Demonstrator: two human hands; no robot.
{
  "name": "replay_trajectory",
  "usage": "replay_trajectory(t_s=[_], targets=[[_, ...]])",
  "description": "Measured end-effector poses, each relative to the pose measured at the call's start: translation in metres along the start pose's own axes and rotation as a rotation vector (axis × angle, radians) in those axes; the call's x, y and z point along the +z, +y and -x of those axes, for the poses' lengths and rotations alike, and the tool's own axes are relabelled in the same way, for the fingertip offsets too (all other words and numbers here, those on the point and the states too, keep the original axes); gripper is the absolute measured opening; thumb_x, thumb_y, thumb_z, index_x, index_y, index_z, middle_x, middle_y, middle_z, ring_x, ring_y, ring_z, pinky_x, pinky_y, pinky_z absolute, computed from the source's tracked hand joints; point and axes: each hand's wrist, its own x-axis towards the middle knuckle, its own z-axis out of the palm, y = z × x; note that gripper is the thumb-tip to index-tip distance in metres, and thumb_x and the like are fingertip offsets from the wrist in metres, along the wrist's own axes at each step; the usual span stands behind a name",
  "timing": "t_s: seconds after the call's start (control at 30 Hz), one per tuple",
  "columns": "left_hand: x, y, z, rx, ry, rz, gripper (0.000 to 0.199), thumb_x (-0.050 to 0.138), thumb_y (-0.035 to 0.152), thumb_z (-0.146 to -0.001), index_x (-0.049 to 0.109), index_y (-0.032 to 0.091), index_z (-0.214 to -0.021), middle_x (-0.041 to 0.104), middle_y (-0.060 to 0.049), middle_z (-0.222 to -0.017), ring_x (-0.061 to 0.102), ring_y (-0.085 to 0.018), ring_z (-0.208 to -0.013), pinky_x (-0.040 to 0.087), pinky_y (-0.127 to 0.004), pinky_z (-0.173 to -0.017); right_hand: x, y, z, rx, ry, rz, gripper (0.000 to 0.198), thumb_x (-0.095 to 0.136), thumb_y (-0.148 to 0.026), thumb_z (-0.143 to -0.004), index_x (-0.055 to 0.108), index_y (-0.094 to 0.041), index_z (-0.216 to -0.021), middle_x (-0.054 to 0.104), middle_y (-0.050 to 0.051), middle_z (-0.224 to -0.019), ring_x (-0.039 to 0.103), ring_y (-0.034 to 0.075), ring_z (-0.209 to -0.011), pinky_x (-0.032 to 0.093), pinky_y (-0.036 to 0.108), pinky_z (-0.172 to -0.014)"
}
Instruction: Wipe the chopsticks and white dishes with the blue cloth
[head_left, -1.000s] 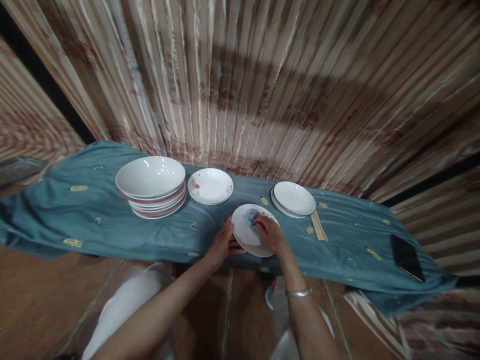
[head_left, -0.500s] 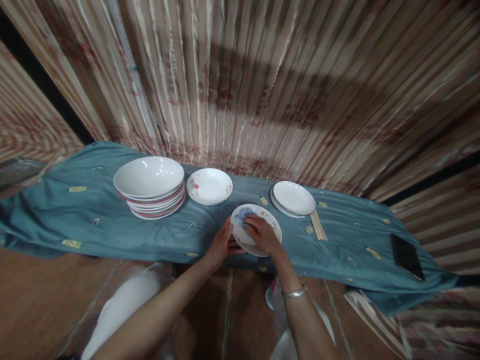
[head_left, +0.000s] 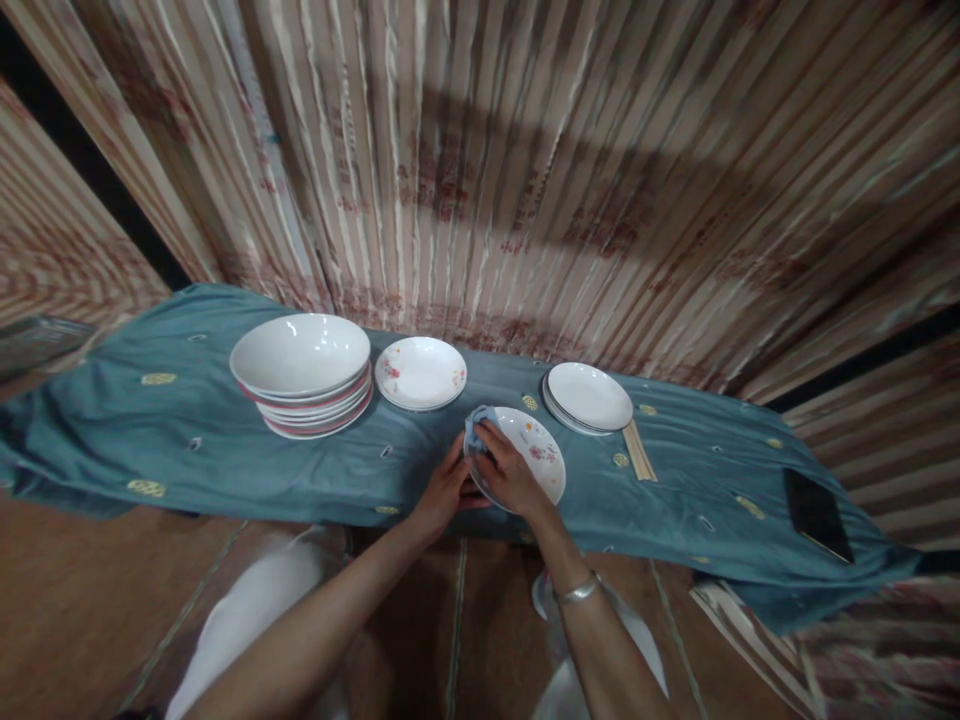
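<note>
A white plate with a floral print [head_left: 541, 452] is near the table's front edge, in front of me. My left hand [head_left: 448, 487] grips its left rim, with some fingers beneath. A light blue cloth [head_left: 478, 424] is bunched over the plate's upper left rim. My right hand [head_left: 510, 472] presses this cloth with its fingers and covers part of the plate. Whether the plate's underside touches the table is hidden.
On the green-blue tablecloth [head_left: 217, 455] stand a stack of white bowls and plates [head_left: 304, 375] at left, floral plates [head_left: 421, 372] behind my hands, and white plates [head_left: 590, 396] to the right. Beside those lie chopsticks [head_left: 639, 452]; farther right is a black phone [head_left: 817, 512].
My right hand has moved left with the cloth, from the plate's inner surface to its upper left rim. More of the floral print shows. The left hand still holds the rim.
</note>
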Motion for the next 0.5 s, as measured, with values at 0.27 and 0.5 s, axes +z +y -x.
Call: replay_trajectory(t_s=[0.27, 0.5], targets=[[-0.001, -0.001, 0.000, 0.015, -0.013, 0.036, 0.073, 0.060, 0.033, -0.086, 0.027, 0.030, -0.151, 0.063, -0.011, -0.128, 0.070, -0.029, -0.094, 0.060, -0.039, -0.068, -0.008, 0.002, -0.014, -0.055, 0.077, 0.223, 0.055, 0.037, -0.020, -0.091, 0.038, -0.014, -0.146, 0.033, 0.013, -0.154, 0.027, 0.025, -0.143, 0.025, 0.046, -0.118], [0.000, 0.000, 0.001, 0.030, -0.018, 0.025, 0.072, 0.061, 0.033, -0.085, 0.030, 0.032, -0.150, 0.061, -0.011, -0.131, 0.069, -0.030, -0.095, 0.060, -0.042, -0.069, -0.028, 0.022, -0.010, 0.082, 0.130, 0.494, 0.055, 0.038, -0.010, -0.087, 0.044, -0.011, -0.141, 0.044, 0.017, -0.146, 0.039, 0.029, -0.134, 0.034, 0.049, -0.109]])
